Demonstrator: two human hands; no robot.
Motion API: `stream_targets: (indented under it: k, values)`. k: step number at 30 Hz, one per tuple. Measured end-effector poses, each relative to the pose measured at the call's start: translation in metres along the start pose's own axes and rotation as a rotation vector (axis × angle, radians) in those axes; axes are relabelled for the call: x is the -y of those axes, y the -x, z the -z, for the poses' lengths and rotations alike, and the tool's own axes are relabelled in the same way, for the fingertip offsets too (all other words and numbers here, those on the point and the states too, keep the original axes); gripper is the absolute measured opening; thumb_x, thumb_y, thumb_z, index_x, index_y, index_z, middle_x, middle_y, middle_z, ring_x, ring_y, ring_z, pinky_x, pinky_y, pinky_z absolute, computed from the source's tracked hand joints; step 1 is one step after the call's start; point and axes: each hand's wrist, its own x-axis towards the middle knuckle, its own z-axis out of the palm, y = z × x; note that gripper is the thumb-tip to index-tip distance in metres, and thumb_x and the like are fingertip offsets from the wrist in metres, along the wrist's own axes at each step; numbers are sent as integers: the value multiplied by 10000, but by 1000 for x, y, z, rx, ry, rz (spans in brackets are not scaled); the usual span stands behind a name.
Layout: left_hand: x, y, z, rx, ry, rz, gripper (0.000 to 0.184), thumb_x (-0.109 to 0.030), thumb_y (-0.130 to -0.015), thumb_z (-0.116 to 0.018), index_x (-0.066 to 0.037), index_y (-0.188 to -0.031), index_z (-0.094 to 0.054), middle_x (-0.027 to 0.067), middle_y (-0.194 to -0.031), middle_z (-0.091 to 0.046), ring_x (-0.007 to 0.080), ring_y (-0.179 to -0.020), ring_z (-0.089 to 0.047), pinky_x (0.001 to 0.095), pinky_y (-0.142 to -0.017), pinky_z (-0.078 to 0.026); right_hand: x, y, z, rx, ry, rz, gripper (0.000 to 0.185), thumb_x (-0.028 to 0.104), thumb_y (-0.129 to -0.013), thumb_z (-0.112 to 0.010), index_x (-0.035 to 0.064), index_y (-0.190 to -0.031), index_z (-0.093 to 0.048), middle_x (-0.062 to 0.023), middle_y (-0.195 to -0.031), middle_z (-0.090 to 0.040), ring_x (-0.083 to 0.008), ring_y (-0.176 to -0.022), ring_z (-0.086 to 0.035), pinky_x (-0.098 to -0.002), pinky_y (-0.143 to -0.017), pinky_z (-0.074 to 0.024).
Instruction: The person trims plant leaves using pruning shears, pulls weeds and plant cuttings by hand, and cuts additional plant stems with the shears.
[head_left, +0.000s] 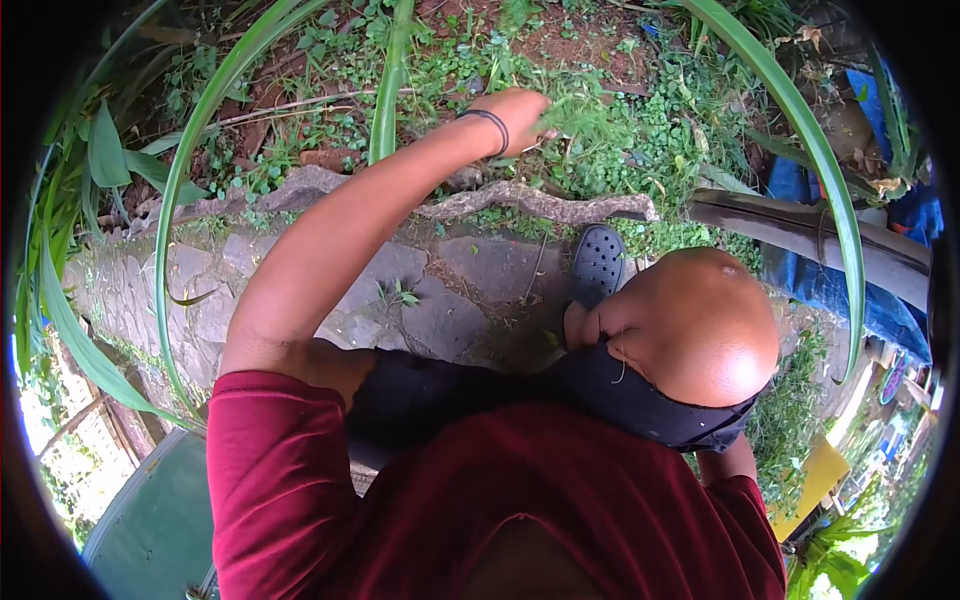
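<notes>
My left hand (515, 115), a dark band on its wrist, reaches over the planted bed beyond the stone edging. Its fingers are curled closed at a tuft of feathery green weeds (578, 108), which looks slightly blurred. The fingertips are partly hidden, but the stems seem to be pinched in them. Low leafy weeds (625, 155) surround the hand. My right arm (730, 460) drops down beside my bent knee (700, 325), and the right hand is out of sight.
A wavy stone edging (540, 202) borders the bed above a flagstone path (385, 285). My foot in a dark clog (598, 262) rests by it. Long arching leaves (180, 220) cross the view. Blue tarp (855, 305) lies at right, a green panel (150, 520) at lower left.
</notes>
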Motion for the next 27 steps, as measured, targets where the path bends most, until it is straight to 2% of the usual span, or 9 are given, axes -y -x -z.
stream_targets:
  k: [6,8,9,10,14,16,20,23,27]
  values:
    - [-31,7,61,-65,1019,333,610,-468,-884,-650,2,-1261,-558,211,-1137,-642,261,-1061,-616,384,-874,-505,1,-11,3,26,-47,-64,286,359,-737,-697,229,-511,-580,-32,-517,-520,-286,-572,-561,-455,-552,-424]
    - [-19,-15,85,-378,1001,123,674,-512,-876,-636,4,-1296,-524,249,-1184,-604,313,-1110,-595,416,-922,-489,8,-15,10,64,44,-67,284,359,-731,-702,225,-512,-580,-32,-519,-523,-285,-569,-560,-450,-548,-423]
    - [-22,-19,125,-346,992,290,484,-416,-974,-546,12,-1197,-578,134,-1024,-665,235,-954,-599,382,-868,-455,10,-16,13,100,135,-78,283,359,-725,-707,221,-514,-580,-33,-520,-526,-283,-567,-559,-446,-544,-423]
    - [-11,-29,129,-376,1040,99,567,-419,-964,-561,14,-1327,-519,194,-1225,-620,268,-1079,-590,378,-928,-440,8,-15,11,100,142,-80,283,359,-725,-707,221,-514,-580,-33,-520,-526,-283,-567,-559,-446,-544,-423]
    - [-21,-31,144,-169,702,123,574,-421,-962,-560,57,-1278,-532,227,-1168,-630,313,-1054,-605,393,-904,-463,4,-14,12,4,26,-7,288,352,-707,-726,212,-505,-574,-31,-518,-532,-284,-558,-559,-441,-525,-414]
    - [-20,-39,113,-145,418,259,477,-395,-948,-595,34,-1157,-610,172,-968,-680,251,-835,-636,405,-761,-492,2,-16,13,43,-57,0,290,348,-703,-730,210,-503,-572,-32,-513,-531,-284,-549,-557,-438,-518,-410]
    - [-17,-39,38,337,263,43,887,-620,-836,-602,26,-1401,-378,290,-1352,-463,373,-1293,-459,470,-1029,-431,-5,-15,0,-37,-38,43,295,335,-712,-724,215,-492,-569,-37,-491,-515,-280,-507,-543,-422,-504,-400]
    - [-47,-12,18,427,70,104,967,-592,-818,-652,13,-1454,-246,269,-1503,-200,444,-1237,-494,464,-1043,-421,2,-20,12,13,-104,-6,296,331,-718,-720,214,-491,-569,-37,-486,-511,-277,-500,-540,-419,-502,-397]
    - [-62,-7,8,422,-138,46,993,-501,-786,-734,-53,-1495,-204,239,-1448,-279,403,-1157,-563,455,-949,-492,4,-21,13,83,131,31,297,335,-728,-709,213,-496,-571,-35,-490,-508,-274,-513,-542,-425,-524,-398]
